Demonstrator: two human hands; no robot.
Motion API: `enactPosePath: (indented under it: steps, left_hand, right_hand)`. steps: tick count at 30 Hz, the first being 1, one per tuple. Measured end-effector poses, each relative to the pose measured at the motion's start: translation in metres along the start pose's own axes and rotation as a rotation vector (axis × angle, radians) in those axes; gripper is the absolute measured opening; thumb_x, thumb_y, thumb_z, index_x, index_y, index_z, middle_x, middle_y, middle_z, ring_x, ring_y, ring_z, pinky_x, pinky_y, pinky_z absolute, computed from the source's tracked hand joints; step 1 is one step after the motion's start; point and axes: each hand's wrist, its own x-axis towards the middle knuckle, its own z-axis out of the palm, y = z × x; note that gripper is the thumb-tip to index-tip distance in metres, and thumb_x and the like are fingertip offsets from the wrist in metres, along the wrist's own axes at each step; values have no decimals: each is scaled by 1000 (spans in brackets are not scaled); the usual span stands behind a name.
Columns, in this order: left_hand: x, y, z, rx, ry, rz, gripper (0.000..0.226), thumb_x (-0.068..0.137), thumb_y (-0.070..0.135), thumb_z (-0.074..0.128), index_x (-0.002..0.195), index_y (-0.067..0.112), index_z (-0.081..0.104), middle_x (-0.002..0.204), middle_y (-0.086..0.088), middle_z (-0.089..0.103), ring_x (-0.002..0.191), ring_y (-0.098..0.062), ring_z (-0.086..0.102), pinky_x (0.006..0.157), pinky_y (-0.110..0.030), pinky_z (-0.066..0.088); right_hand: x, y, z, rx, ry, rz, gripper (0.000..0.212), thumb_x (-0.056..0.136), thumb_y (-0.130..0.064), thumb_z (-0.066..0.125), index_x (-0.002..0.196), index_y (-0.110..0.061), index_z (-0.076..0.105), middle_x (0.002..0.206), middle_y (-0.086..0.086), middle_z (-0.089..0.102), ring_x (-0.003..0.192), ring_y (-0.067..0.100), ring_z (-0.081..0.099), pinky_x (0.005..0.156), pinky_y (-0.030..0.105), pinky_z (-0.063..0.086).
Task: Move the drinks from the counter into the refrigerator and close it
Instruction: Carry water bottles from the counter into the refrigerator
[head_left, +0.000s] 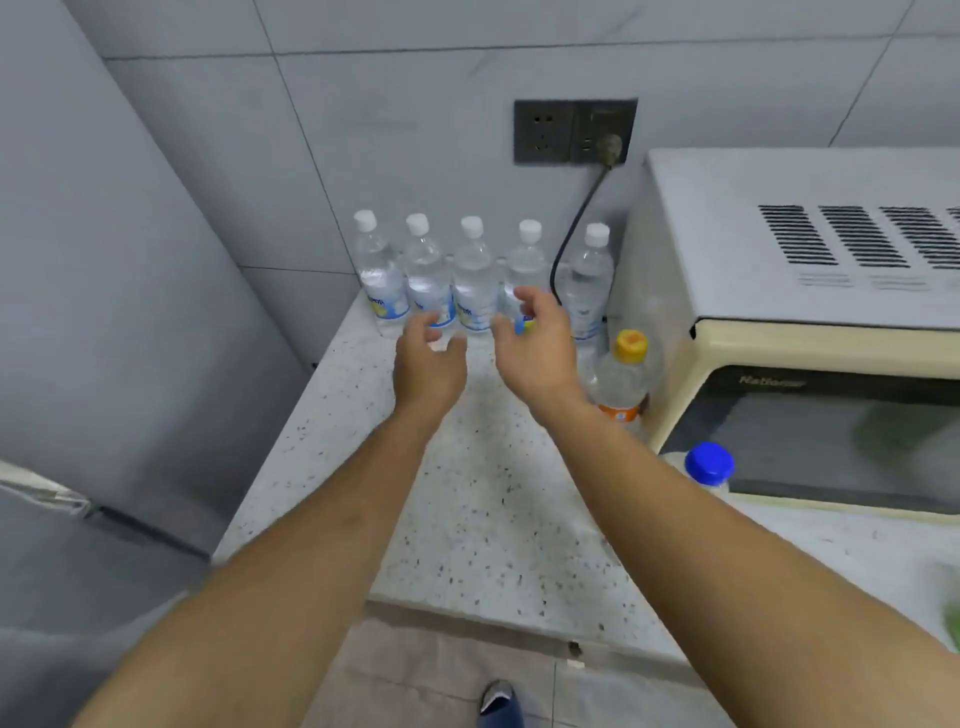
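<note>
Several clear water bottles (475, 280) with white caps stand in a row against the tiled wall at the back of the speckled counter (467, 509). An orange-capped bottle (623, 379) and a blue-capped bottle (709, 465) stand beside the microwave. My left hand (428, 364) and my right hand (535, 348) reach out over the counter, just short of the middle bottles. Both have loosely spread fingers and hold nothing. The grey refrigerator (119, 322) stands left of the counter, its door seam showing at the lower left.
A cream microwave (800, 322) fills the right side of the counter. Its black cord (571, 228) runs down from a wall socket (574, 132) between two of the bottles. Something green lies at the far right edge. A shoe shows on the floor below.
</note>
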Motion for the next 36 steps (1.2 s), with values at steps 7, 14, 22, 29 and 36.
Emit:
enactPosePath:
  steps: [7, 14, 22, 29, 36]
  left_hand:
    - [116, 57, 39, 489, -71, 300, 64, 92, 26, 62, 148, 23, 31, 146, -11, 33, 120, -31, 52, 96, -41, 45]
    - [160, 58, 46, 781, -232, 457, 46, 95, 29, 60, 137, 25, 42, 135, -7, 46, 111, -34, 57, 85, -41, 46]
    - [101, 28, 36, 415, -52, 383, 29, 91, 24, 67, 116, 16, 55, 118, -11, 46, 83, -22, 50, 75, -31, 43]
    - [25, 5, 5, 300, -60, 208, 27, 82, 12, 73, 106, 17, 61, 118, -9, 53, 93, -23, 58, 71, -21, 40]
    - [-31, 2, -21, 265, 18, 229, 28, 81, 15, 74, 107, 20, 64, 107, -1, 54, 88, -15, 55, 66, -16, 38]
  right_hand:
    - [122, -23, 12, -392, 127, -48, 58, 92, -11, 56, 147, -20, 38, 156, 4, 27, 130, 29, 46, 96, 33, 42]
    - [159, -15, 25, -745, -125, -21, 60, 94, -17, 59, 149, -22, 35, 156, 8, 24, 136, 35, 34, 104, 35, 38]
    - [125, -12, 20, -747, -114, -84, 35, 87, -9, 66, 121, -14, 57, 128, 14, 46, 104, 35, 58, 76, 31, 41]
    - [54, -4, 2, -623, -162, -59, 30, 80, -2, 63, 108, -13, 63, 125, 15, 50, 106, 31, 57, 81, 31, 48]
    - [-2, 4, -23, -481, -205, -94, 23, 83, -6, 64, 103, -19, 63, 120, 10, 53, 100, 25, 58, 75, 22, 37]
